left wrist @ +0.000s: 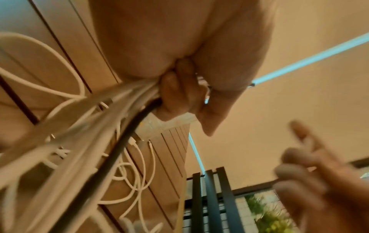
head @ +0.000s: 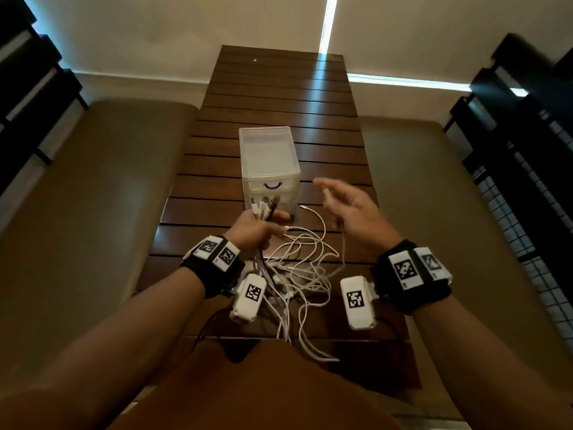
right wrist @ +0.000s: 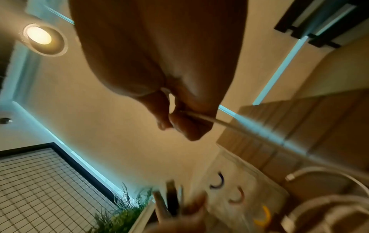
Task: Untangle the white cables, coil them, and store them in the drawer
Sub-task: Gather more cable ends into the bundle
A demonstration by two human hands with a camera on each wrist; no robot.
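Note:
My left hand [head: 259, 232] grips a bundle of cable ends [head: 263, 208], mostly white with one black cable [left wrist: 119, 149] among them; the plugs stick up above the fist. From that fist a tangle of white cables [head: 297, 268] spills onto the slatted wooden table [head: 279, 97] and over its near edge. To the right, my right hand [head: 338, 200] is raised and pinches a single white cable [right wrist: 201, 117], which hangs down towards the tangle. A translucent drawer unit [head: 269, 169] with a blue handle stands just beyond my left hand, drawers closed.
Brown padded benches [head: 102, 187] flank the table on both sides. Dark slatted frames stand at the far left and right edges. The table's far half behind the drawer unit shows bare slats. A green plant [right wrist: 123, 217] appears in the right wrist view.

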